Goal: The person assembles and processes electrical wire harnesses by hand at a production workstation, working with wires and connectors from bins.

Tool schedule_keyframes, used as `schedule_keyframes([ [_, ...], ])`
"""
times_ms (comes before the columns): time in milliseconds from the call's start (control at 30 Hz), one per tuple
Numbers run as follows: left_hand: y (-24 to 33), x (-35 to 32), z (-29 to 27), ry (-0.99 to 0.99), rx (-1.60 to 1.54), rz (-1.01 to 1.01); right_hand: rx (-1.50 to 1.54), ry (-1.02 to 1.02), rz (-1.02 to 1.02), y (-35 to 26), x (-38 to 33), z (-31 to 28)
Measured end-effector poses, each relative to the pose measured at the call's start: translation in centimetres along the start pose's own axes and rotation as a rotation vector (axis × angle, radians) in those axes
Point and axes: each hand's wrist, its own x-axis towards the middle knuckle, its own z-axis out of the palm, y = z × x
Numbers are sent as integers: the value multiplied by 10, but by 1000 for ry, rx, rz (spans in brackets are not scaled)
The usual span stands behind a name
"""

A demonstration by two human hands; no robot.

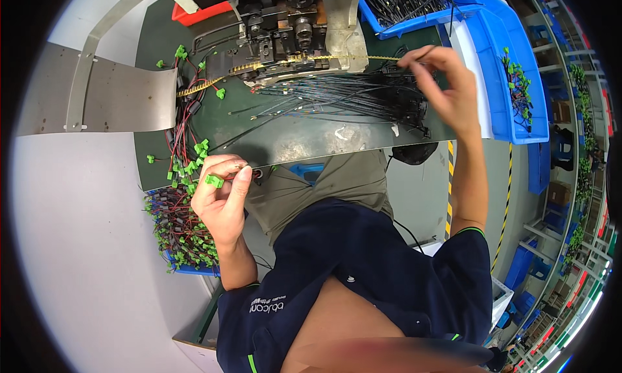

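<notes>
Pinching a small green connector (214,180) between thumb and fingers, the left hand (222,195) hovers over the near left edge of the green bench (304,136), its fingers closed on the part; red and black leads seem to trail from it, though that is hard to make out. Just left of and below this hand, a heap of red and black wires with green connectors (181,227) spills over the bench edge into a blue bin (194,269). Across the bench, the right hand (444,88) is raised at the far right, its thumb and forefinger closed on the end of a thin dark wire (424,50). Beneath that hand a bundle of black wires (343,97) lies fanned out on the bench, tips pointing left. Behind the bundle stands a metal crimping machine (285,33), with a strip of brass terminals (207,84) running out from it to the left. Large blue bins (512,68) sit at the far right, one holding more green connectors.
</notes>
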Motion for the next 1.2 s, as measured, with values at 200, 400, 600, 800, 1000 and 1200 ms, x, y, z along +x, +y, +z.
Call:
schedule_keyframes([
  [200, 1, -1, 2, 8, -24, -40, 362, 274, 210, -1, 2, -32],
  [400, -2, 0, 9, -29, -82, -65, 407, 282, 472, 4, -5, -27],
  [600, -5, -2, 22, -27, -261, -131, 625, 305, 457, -11, -24, -18],
  [800, -16, 3, 38, -2, -479, -234, 618, -169, 524, -72, -67, 37],
  [1000, -14, 3, 44, 20, -470, -264, 653, -335, 534, -83, -90, 114],
  [1200, -12, 4, 40, 38, -444, -274, 673, -370, 490, -84, -94, 129],
])
